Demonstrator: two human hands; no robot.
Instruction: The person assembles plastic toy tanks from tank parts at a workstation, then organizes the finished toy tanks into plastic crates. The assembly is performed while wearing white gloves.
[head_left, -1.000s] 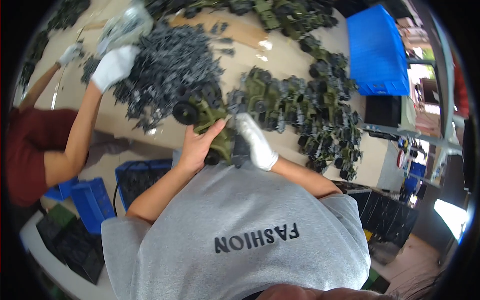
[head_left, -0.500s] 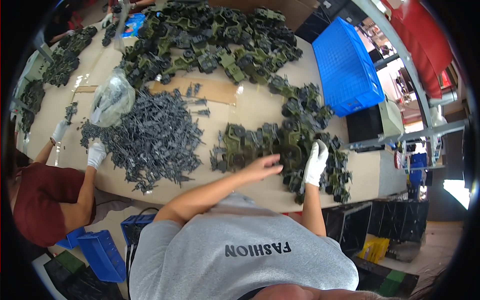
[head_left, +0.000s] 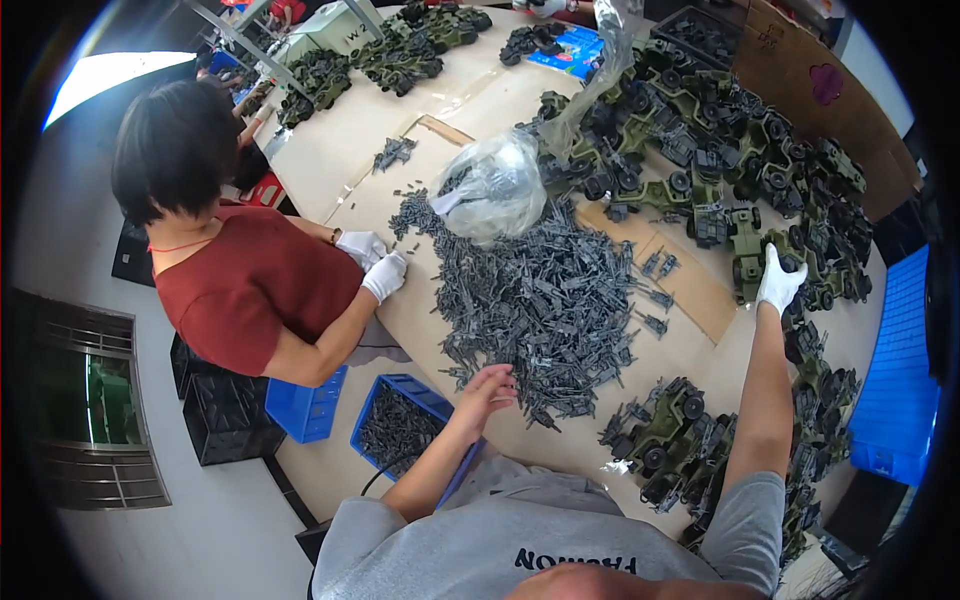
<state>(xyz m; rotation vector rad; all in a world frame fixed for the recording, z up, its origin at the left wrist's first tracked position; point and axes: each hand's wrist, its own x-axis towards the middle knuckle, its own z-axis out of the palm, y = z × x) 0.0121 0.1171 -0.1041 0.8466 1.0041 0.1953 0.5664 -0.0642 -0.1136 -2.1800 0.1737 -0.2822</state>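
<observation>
My bare left hand (head_left: 488, 398) hovers at the near edge of a heap of small grey plastic gun parts (head_left: 530, 310); its fingers are apart and it holds nothing. To the right, my arm stretches over the table, and my white-gloved right hand (head_left: 779, 283) has its thumb and fingers around part of a toy jeep (head_left: 788, 243) at the near side of the big pile. The fingertips are partly hidden among the toys. Just left of that glove sits a lighter green toy jeep (head_left: 746, 245). Nearer me is a group of jeeps (head_left: 672, 425) with grey guns.
A clear plastic bag (head_left: 490, 190) lies on the grey heap. At the left, a co-worker in a dark red top (head_left: 255, 280) works with gloved hands. Blue crates stand below the table edge (head_left: 400, 385) and at the far right (head_left: 895, 350). Flat cardboard (head_left: 690, 290) lies mid-table.
The view has swung left. My right hand has gone from the near jeeps to the far pile. My left hand has moved left, from the near jeeps to the grey heap's edge.
</observation>
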